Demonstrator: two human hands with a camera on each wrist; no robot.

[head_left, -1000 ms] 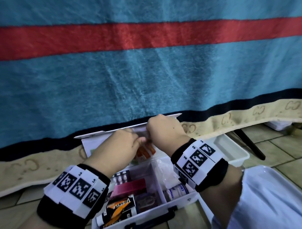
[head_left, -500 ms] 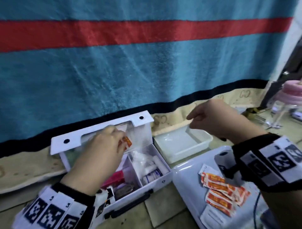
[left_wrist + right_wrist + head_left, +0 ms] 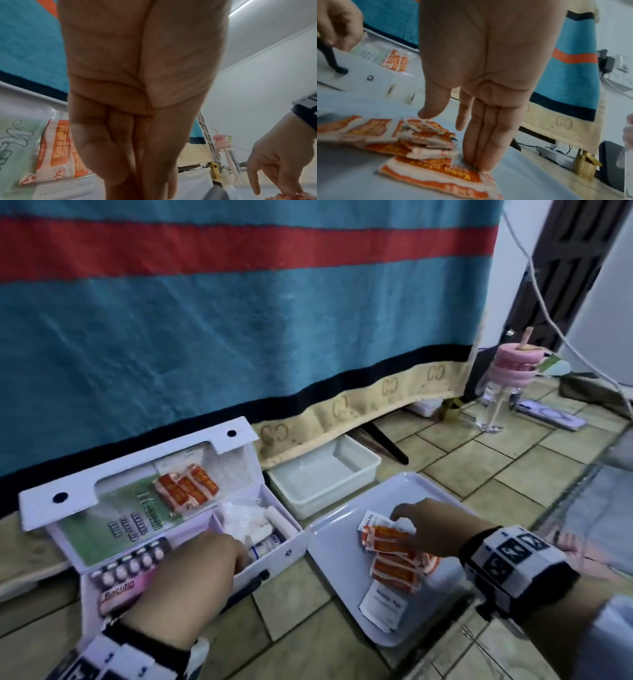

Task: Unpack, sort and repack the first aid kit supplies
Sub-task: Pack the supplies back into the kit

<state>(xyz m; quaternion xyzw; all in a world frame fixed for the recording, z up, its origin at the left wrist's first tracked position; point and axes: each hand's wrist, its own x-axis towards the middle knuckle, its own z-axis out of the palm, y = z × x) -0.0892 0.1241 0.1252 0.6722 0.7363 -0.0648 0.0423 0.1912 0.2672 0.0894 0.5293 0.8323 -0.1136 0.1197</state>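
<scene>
**Unpacking step: plaster sachets moved to the tray**

Since the earlier frame, the right hand (image 3: 428, 529) has dropped from mid-air over the tub onto the tray (image 3: 329, 546), and the left hand (image 3: 191, 570) has come down from the lid pocket into the near compartments of the first aid kit (image 3: 291, 549).

Right hand: fingers (image 3: 481, 142) straight and together, tips pressing the sachet pile (image 3: 394, 556) flat, thumb lifted clear; it holds nothing. Pressing probably keeps the loose sachets grouped as one sorted lot.

Left hand: reaches into the kit beside the pill blister (image 3: 133, 563). Whether it grips anything cannot be told; its fingertips are hidden.

More sachets (image 3: 186, 487) remain in the lid pocket, left of the tray. An empty white tub (image 3: 363, 470) stands on the floor beyond the tray.
</scene>
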